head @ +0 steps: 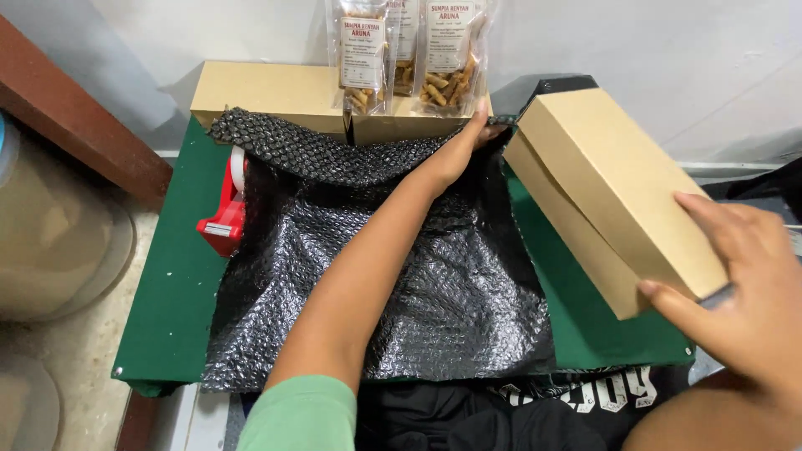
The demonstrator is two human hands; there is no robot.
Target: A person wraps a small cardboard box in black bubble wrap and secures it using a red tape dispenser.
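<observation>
Green table point(180, 284) carries whole setup. Black bubble wrap sheet point(451, 292) spread flat across it, far edge rucked up against two closed brown boxes point(267, 88) at wall. Left hand point(468, 142) reaches across sheet, fingers closed on its far right corner, apparently to pull it flat. Brown cardboard box point(610, 188) held tilted in air above table's right edge, right hand point(743, 292) gripping near end, thumb underneath, fingers spread on top. Clear snack pouches point(409, 50) stand on rear boxes. Red tape dispenser point(224, 221) at sheet's left edge, partly under it.
</observation>
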